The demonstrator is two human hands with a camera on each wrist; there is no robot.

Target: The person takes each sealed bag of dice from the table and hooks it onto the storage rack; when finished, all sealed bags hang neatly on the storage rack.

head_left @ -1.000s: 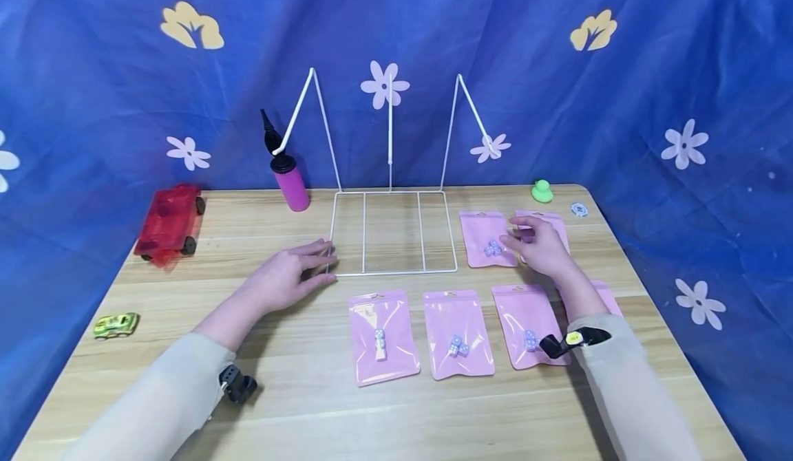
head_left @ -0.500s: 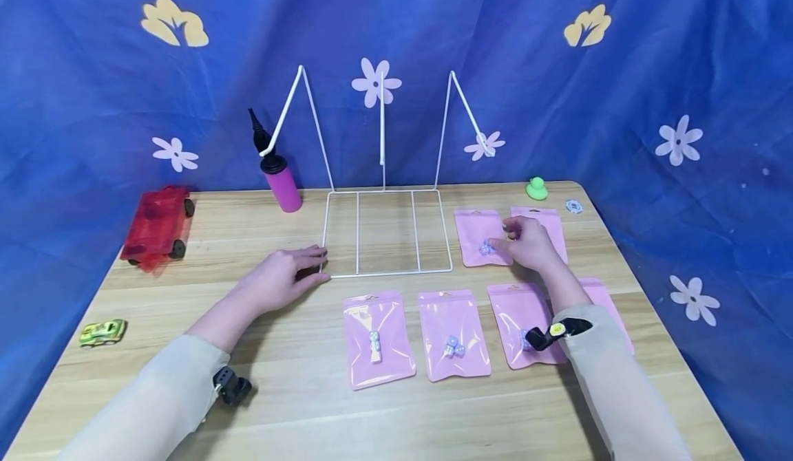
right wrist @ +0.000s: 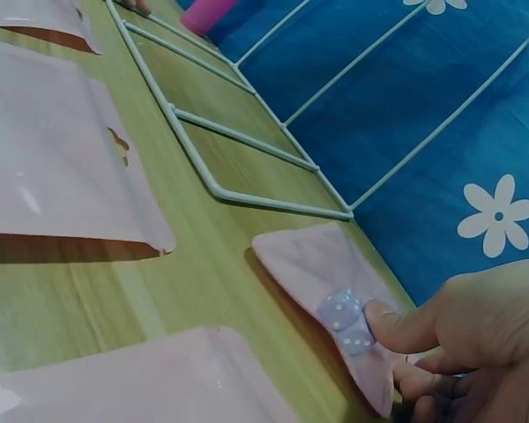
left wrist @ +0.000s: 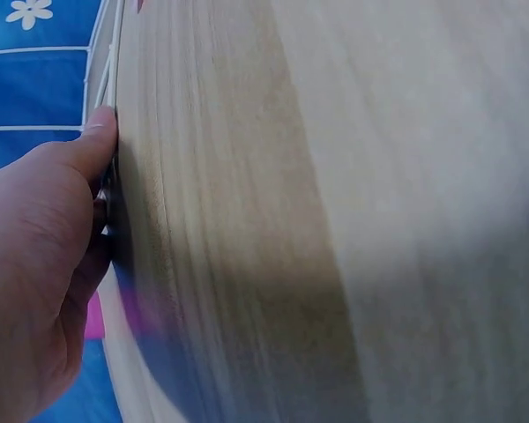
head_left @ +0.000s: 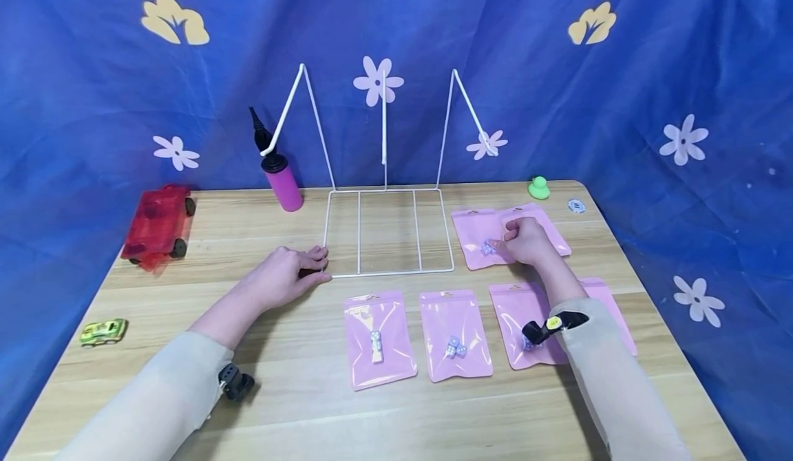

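Note:
My left hand (head_left: 288,276) holds the front left corner of a white wire rack (head_left: 392,273). In the left wrist view its thumb (left wrist: 99,132) lies on the wire, fingers curled behind. My right hand (head_left: 528,241) pinches the edge of a pink zip bag (head_left: 473,223) at the back right. The right wrist view has the thumb pressing beside purple dotted dice (right wrist: 342,310) in that bag, with fingers underneath. Another pink bag (head_left: 550,227) overlaps it, partly behind the hand. Several more lie in front, including one bag (head_left: 379,309) with stacked dice and another bag (head_left: 454,309) with loosely grouped dice.
A purple hand pump (head_left: 285,187) stands behind the rack's left side. A red toy car (head_left: 157,223) and a small green car (head_left: 103,332) are at the left. A green rubber duck (head_left: 539,188) and a round chip (head_left: 576,206) lie at the back right.
The right hand has taken hold of the back bag's edge, and the two back bags have turned and now overlap. The left hand stays at the rack corner. The head view shifted slightly.

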